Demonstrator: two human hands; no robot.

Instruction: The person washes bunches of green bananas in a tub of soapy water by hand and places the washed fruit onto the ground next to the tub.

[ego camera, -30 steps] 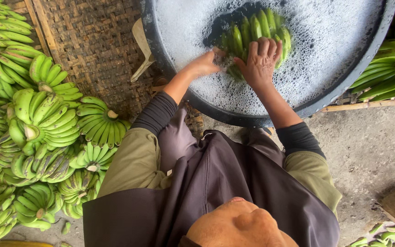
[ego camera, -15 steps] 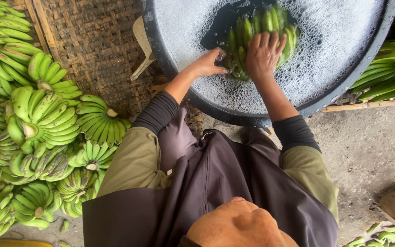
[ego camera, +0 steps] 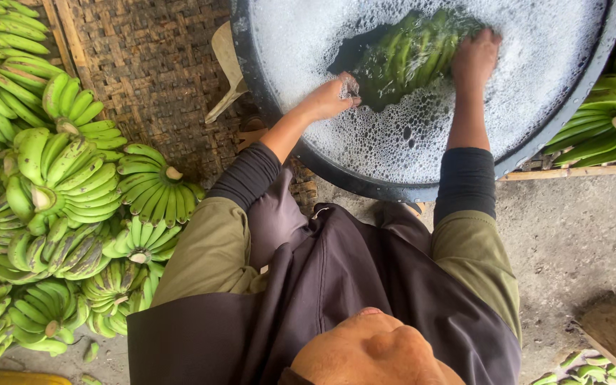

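Foamy white suds cover most of the water in the large dark round tub point(ego camera: 308, 153), which sits at the top of the head view. Contents: one bunch of green bananas point(ego camera: 411, 53), partly submerged in a gap of dark water among the foam. Right hand point(ego camera: 475, 58) lies flat on the bunch's right end, fingers pressed down onto the fruit. Left hand point(ego camera: 329, 98) is loosely closed at the water's surface just left of the bunch; whether it pinches anything cannot be told. Outside the tub: a heap of green banana bunches point(ego camera: 51, 207) on the ground to the left, partly on a woven mat point(ego camera: 155, 71); further bunches point(ego camera: 607, 117) lie to the right of the tub over a wooden slat point(ego camera: 572, 172).
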